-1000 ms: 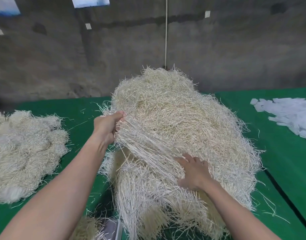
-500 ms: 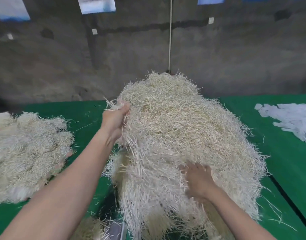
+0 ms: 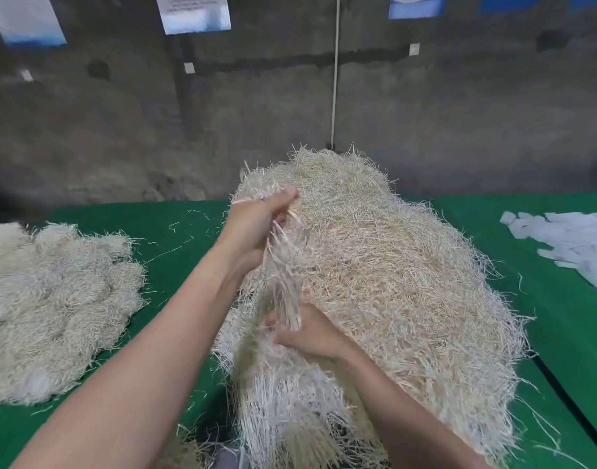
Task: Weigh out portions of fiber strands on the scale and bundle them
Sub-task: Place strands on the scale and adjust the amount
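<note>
Your left hand (image 3: 256,228) grips the top of the handful of strands (image 3: 283,279) and your right hand (image 3: 312,333) curls round its lower end, so it hangs almost upright between them, against the pile (image 3: 408,282) on your side.

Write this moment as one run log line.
step: separating portion | left hand: grips strand tuft top | right hand: grips its lower end | source: large fiber pile

Rough fibre-processing workshop, bare concrete wall (image 3: 459,113) standing far, green-covered table (image 3: 168,286) carrying loose fibre heaps (image 3: 392,282), paper slips (image 3: 578,245) lying right.
</note>
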Demonstrator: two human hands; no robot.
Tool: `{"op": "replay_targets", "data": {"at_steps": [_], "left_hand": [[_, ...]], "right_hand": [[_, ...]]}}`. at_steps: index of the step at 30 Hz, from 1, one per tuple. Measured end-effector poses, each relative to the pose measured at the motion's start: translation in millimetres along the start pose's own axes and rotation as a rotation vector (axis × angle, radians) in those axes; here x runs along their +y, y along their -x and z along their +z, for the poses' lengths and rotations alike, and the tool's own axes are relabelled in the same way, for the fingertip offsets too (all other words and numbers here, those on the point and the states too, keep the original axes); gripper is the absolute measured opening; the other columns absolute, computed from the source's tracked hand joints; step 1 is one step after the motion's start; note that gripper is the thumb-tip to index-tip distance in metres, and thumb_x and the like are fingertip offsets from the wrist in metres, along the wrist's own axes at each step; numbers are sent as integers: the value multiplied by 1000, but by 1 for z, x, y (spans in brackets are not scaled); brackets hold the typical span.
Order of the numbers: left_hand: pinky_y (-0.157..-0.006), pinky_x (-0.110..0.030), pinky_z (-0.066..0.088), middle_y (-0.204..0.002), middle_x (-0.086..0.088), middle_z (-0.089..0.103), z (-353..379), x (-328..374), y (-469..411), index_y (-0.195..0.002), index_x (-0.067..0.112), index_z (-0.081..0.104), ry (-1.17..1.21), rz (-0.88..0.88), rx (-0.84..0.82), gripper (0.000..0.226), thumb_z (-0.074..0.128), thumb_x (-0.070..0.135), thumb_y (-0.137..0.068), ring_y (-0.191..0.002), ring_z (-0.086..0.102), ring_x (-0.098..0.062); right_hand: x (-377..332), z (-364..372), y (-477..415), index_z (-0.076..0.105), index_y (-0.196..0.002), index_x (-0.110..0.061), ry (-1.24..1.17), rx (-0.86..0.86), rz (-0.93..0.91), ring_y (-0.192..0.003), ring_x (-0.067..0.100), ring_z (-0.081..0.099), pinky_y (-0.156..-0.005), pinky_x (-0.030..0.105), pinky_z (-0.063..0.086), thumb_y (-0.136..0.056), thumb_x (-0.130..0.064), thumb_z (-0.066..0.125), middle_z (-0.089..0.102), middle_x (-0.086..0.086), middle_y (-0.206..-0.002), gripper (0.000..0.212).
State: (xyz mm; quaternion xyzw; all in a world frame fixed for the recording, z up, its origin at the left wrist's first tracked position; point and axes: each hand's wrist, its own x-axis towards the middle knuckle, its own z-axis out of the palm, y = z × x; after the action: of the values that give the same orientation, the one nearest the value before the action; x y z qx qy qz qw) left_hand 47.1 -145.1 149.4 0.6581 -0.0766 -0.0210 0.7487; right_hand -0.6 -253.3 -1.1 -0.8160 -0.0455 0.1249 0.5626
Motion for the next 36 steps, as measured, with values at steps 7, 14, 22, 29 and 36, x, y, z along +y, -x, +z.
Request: {"op": "replay_targets", "data": {"at_steps": [7,14,22,29,36], "left_hand": [[-70,-21,48,-110,16,49,-17,-46,-8,-128,38,50,-1317,155,-534,70,80,20,-68,-94,58,-9],[-68,-20,50,-85,-3,56,-14,-86,-21,-90,5,58,-1382,-45,-496,17,64,19,-84,-71,55,-10],[-89,-46,49,-85,-19,66,-2,-63,-20,-80,7,50,492,-402,-368,12,56,17,-78,-73,63,-26],[-46,-19,44,-62,0,51,-9,-49,-37,-84,11,52,462,-178,60,6,53,16,-89,-47,49,-12],[-47,-23,40,-56,3,55,-4,-45,-41,-123,5,52,295,-120,79,33,53,15,-91,-46,50,-9]], "right_hand": [[23,-26,-10,64,-79,-27,-61,338,-11,-55,5,58,-52,23,48,-83,-8,63,68,-3,-81,19],[35,-53,-1,63,-111,-20,194,429,-19,-70,-1,59,-53,15,47,-83,-16,67,61,0,-118,28],[67,-48,-9,54,-128,-17,478,430,-21,-78,6,63,-83,28,54,-91,-41,53,63,-2,-114,43],[109,-72,0,45,-126,-13,885,357,113,-72,10,55,-60,23,47,-99,-33,44,56,-6,-83,34],[52,-74,14,12,-146,-35,455,295,11,-135,16,31,-110,38,31,-65,-46,77,26,-7,-150,105]]}}
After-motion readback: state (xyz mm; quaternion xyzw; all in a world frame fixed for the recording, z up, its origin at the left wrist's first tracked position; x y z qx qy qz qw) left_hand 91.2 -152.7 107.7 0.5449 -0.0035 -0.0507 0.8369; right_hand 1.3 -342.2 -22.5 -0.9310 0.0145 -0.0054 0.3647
